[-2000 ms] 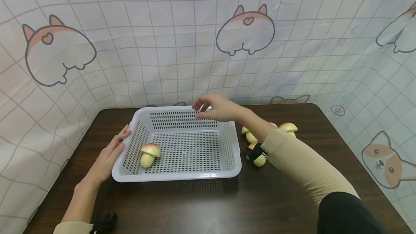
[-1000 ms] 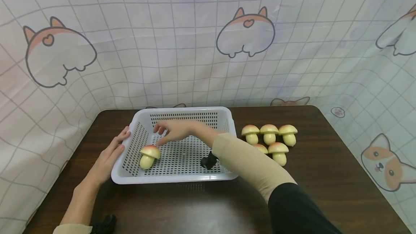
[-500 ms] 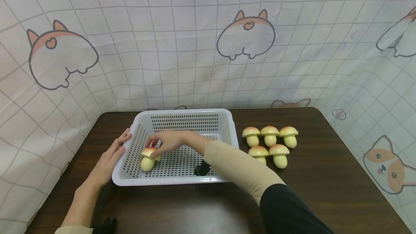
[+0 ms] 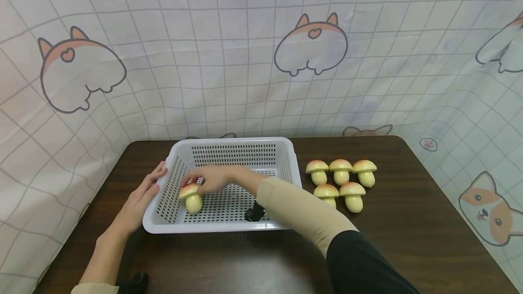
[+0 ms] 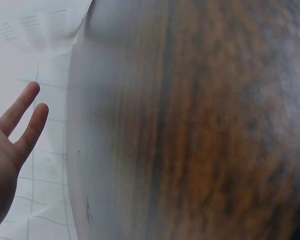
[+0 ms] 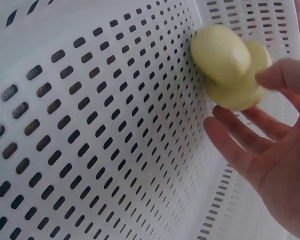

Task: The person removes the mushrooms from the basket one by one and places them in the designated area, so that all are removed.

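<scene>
A white plastic basket [image 4: 229,227] with slotted walls lies on the dark table. Inside it, near the left wall, is a toy mushroom [image 4: 194,204] with a yellow stem and a red-tinged cap. My right hand [image 4: 214,178] reaches into the basket and pinches the mushroom's cap between thumb and fingers. The right wrist view shows the mushroom [image 6: 222,55] close to the slotted floor, the thumb on one side of the cap. My left hand [image 4: 135,203] rests with extended fingers against the basket's left rim; in the left wrist view two of its fingers [image 5: 35,125] are plainly spread.
Several more toy mushrooms [image 4: 341,170] stand in two rows on the table [image 4: 408,221], right of the basket. A white gridded cloth [image 4: 229,85] with dog drawings hangs behind and at both sides. Black wrist devices [image 4: 255,212] sit on both arms.
My right hand has moved left and down into the basket and taken hold of the mushroom's cap. The mushroom has turned, its stem now swung slightly right. My left hand stays at the rim.
</scene>
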Motion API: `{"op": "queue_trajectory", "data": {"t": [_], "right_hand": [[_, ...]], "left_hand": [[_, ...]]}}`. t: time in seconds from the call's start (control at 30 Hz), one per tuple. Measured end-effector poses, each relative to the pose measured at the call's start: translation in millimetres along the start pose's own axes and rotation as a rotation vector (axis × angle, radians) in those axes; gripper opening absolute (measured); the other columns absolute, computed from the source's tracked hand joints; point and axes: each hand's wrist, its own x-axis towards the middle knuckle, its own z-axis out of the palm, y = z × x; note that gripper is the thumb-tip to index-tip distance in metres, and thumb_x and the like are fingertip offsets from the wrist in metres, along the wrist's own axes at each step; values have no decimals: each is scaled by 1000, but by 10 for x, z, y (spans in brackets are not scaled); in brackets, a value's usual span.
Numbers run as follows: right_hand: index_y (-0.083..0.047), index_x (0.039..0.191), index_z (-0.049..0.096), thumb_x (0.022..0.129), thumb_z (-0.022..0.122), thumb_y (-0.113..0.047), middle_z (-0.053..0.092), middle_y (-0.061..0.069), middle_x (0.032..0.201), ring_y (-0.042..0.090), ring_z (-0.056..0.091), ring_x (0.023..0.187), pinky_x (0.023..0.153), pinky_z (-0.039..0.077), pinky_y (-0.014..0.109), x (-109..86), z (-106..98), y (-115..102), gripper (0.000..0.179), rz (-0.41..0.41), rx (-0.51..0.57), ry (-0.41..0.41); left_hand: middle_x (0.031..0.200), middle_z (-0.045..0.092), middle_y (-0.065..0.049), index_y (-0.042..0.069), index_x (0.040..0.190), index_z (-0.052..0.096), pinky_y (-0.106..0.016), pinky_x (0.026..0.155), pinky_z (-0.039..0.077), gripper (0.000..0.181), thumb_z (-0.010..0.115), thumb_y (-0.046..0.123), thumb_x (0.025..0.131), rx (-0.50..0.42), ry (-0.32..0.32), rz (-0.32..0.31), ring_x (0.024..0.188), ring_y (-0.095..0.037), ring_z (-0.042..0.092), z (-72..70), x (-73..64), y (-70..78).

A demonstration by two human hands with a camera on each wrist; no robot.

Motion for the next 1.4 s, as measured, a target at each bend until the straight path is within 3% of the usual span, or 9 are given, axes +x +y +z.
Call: {"op": "queue_trajectory", "data": {"t": [0.13, 0.23, 0.33, 0.63, 0.77, 0.93, 1.17, 1.4], "right_hand": [[-14, 135, 63, 97, 60, -3, 61, -4, 128, 8, 53, 115, 98, 39, 21, -18, -20, 29, 40, 11, -37, 21], [-13, 133, 63, 92, 64, -1, 62, -4, 124, 10, 54, 109, 94, 40, 22, -34, -36, 50, 43, 22, -26, 19], [-12, 132, 62, 93, 71, -6, 62, -2, 124, 11, 55, 108, 92, 42, 22, -47, -43, 52, 41, 33, -14, 12], [-11, 122, 61, 91, 80, -13, 62, -1, 122, 8, 55, 109, 93, 41, 19, -63, -31, 75, 37, 66, 3, 18], [-11, 119, 60, 90, 81, -11, 62, -4, 116, 8, 55, 105, 90, 42, 19, -72, -28, 82, 36, 83, 18, 25], [-11, 118, 60, 90, 80, -8, 62, -2, 115, 8, 55, 104, 89, 42, 20, -99, -34, 85, 35, 75, 25, 32], [-10, 119, 61, 89, 79, -7, 64, 0, 120, 10, 56, 108, 90, 43, 22, -186, -144, 30, 35, 42, 30, 62], [-11, 123, 60, 89, 78, -8, 63, 1, 124, 12, 56, 112, 92, 44, 23, -337, -306, -81, 37, -5, 30, 84]], "left_hand": [[169, 24, -4, 13, 156, 42, -10, 95, 33, 45, 38, 16, 111, 12, -2, -13, 151, -25, 27, 6, -4, -7], [169, 23, -4, 13, 156, 42, -10, 95, 33, 45, 38, 16, 111, 11, -1, -14, 151, -29, 27, 11, -4, -15], [169, 24, -5, 12, 156, 42, -9, 95, 32, 45, 38, 15, 111, 9, 1, -5, 150, -34, 26, 12, -1, -17], [169, 23, -5, 12, 156, 41, -10, 95, 33, 46, 38, 15, 111, 7, -2, -9, 150, -33, 26, 24, -15, -23], [169, 23, -5, 13, 157, 41, -10, 95, 32, 45, 38, 16, 111, 6, -1, -7, 151, -23, 26, 29, -14, -23], [170, 22, -3, 14, 157, 41, -10, 97, 30, 45, 37, 18, 112, 4, -3, -18, 149, -6, 24, 41, -20, -19], [170, 21, -1, 14, 157, 40, -10, 97, 30, 46, 36, 19, 112, 25, -2, -24, 152, -19, 23, 26, -9, -28], [170, 22, -2, 14, 157, 41, -10, 98, 29, 45, 37, 19, 112, 15, 0, -25, 151, -11, 23, 12, -2, -3]]}}
